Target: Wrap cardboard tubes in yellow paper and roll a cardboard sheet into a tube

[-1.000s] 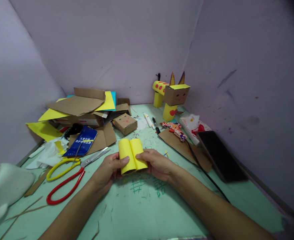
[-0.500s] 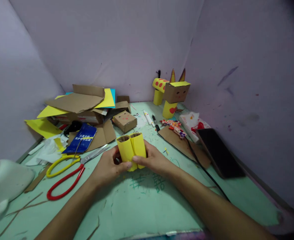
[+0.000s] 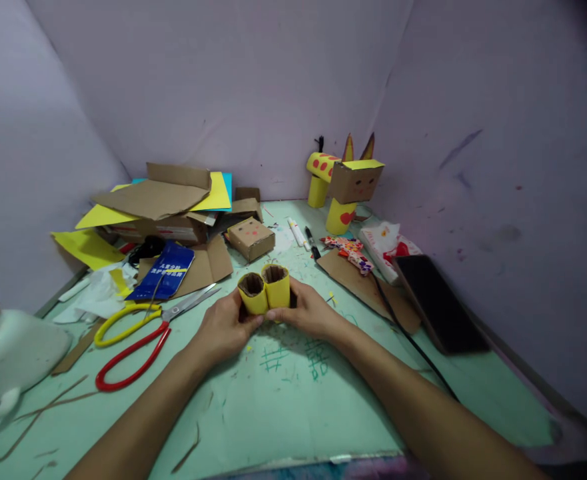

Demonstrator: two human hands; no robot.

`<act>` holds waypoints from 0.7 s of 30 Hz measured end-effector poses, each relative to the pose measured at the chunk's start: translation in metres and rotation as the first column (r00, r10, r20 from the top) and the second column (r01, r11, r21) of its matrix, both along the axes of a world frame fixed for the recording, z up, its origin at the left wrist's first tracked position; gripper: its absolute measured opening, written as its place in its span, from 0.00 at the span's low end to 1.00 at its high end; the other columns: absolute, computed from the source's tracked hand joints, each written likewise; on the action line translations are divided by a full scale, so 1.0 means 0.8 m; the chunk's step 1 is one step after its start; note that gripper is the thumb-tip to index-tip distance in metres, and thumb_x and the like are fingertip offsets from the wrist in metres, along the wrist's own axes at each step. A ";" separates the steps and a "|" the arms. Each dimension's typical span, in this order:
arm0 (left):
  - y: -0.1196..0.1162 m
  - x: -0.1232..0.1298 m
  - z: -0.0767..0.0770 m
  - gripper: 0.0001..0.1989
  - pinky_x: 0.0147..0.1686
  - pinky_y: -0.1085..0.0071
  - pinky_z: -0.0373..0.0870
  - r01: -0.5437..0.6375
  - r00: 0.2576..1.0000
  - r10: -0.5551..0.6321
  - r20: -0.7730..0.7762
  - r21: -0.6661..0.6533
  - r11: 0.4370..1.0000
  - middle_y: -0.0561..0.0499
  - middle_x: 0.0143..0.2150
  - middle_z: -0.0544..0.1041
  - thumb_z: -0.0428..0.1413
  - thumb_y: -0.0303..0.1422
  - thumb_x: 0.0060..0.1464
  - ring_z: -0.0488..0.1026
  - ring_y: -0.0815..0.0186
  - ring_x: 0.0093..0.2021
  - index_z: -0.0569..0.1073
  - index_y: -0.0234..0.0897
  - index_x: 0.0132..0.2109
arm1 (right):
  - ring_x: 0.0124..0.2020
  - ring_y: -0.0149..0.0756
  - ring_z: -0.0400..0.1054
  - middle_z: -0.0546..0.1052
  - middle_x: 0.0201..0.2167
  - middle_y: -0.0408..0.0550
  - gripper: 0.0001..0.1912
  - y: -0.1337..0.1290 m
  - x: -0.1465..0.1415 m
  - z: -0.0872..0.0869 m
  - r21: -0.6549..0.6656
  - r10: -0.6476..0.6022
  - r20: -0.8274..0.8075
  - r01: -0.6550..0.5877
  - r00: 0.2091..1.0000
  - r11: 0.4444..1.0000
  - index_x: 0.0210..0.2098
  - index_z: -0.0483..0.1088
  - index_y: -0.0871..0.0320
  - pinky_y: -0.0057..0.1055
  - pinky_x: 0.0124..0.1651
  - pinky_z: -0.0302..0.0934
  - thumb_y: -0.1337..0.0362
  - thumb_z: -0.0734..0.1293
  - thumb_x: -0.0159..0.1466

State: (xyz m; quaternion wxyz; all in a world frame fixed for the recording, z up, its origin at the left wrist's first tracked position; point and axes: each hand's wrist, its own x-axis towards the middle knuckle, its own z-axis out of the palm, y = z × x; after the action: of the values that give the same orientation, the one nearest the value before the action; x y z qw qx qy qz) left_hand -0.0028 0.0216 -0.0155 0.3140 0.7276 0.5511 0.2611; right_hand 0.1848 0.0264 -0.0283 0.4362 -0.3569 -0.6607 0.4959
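Note:
Two short yellow tubes with brown cardboard insides stand side by side between my hands, their open ends facing up toward me. My left hand (image 3: pixel 227 327) is closed round the left yellow tube (image 3: pixel 253 295), thumb at its lower front. Round the right yellow tube (image 3: pixel 277 287) my right hand (image 3: pixel 313 312) is closed, its thumb across the front near the seam between the two. My fingers behind the tubes are mostly hidden. Just beyond them lies a small cardboard box (image 3: pixel 252 240) with a face drawn on top.
Red-and-yellow-handled scissors (image 3: pixel 166 320) lie open at left, near a blue packet (image 3: pixel 166 273) and a cardboard pile (image 3: pixel 158 200). A white teapot-like vessel (image 3: pixel 18 353) sits far left. At right are a dark phone (image 3: pixel 443 303), a cable and a yellow cardboard animal (image 3: pixel 356 183).
Both tubes have tipped so their open tops face me more, showing more of the cardboard inside. My hands keep hold of them. The view has shifted slightly.

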 end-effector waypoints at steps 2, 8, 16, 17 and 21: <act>0.000 -0.001 -0.002 0.18 0.35 0.65 0.69 0.016 0.999 -0.015 -0.041 0.007 1.000 0.48 0.37 0.79 0.60 0.40 0.46 0.75 0.58 0.36 0.72 0.39 0.44 | 0.40 0.39 0.67 0.73 0.38 0.46 0.23 0.001 0.001 -0.002 -0.003 -0.006 0.000 0.006 1.000 1.000 0.43 0.67 0.59 0.35 0.44 0.62 0.63 0.75 0.49; -0.001 0.002 0.001 0.17 0.33 0.67 0.67 0.017 0.990 -0.008 -0.139 0.060 0.998 0.49 0.37 0.78 0.58 0.42 0.47 0.75 0.58 0.36 0.71 0.40 0.43 | 0.40 0.38 0.67 0.74 0.38 0.44 0.22 0.002 0.000 -0.007 0.025 -0.063 0.016 0.063 0.998 0.998 0.41 0.68 0.57 0.34 0.45 0.61 0.63 0.75 0.48; 0.002 0.008 -0.003 0.16 0.29 0.67 0.61 -0.006 0.969 0.026 -0.248 0.080 0.997 0.48 0.35 0.77 0.56 0.42 0.49 0.73 0.56 0.34 0.69 0.39 0.42 | 0.38 0.38 0.67 0.74 0.37 0.45 0.18 0.005 0.001 -0.012 0.028 -0.080 0.047 0.078 0.996 0.997 0.38 0.69 0.58 0.35 0.44 0.62 0.61 0.75 0.49; 0.001 0.008 -0.004 0.16 0.29 0.67 0.61 -0.008 0.967 0.028 -0.252 0.080 0.997 0.48 0.35 0.77 0.56 0.42 0.49 0.73 0.56 0.34 0.69 0.39 0.43 | 0.38 0.38 0.67 0.74 0.36 0.45 0.18 0.004 0.001 -0.012 0.027 -0.079 0.050 0.078 0.996 0.997 0.37 0.69 0.58 0.35 0.44 0.62 0.61 0.75 0.49; -0.001 0.007 -0.006 0.16 0.31 0.67 0.62 -0.005 0.971 0.022 -0.238 0.074 0.997 0.48 0.37 0.77 0.55 0.42 0.50 0.73 0.56 0.36 0.68 0.39 0.44 | 0.38 0.38 0.67 0.74 0.36 0.44 0.17 0.002 0.000 -0.011 0.009 -0.082 0.058 0.082 0.995 0.997 0.37 0.69 0.58 0.35 0.44 0.62 0.62 0.74 0.49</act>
State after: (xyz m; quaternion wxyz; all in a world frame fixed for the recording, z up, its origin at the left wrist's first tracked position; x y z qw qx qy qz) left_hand 0.0027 0.0205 -0.0202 0.2169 0.7609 0.5801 0.1936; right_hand 0.1847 0.0278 -0.0371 0.4379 -0.3967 -0.6596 0.4646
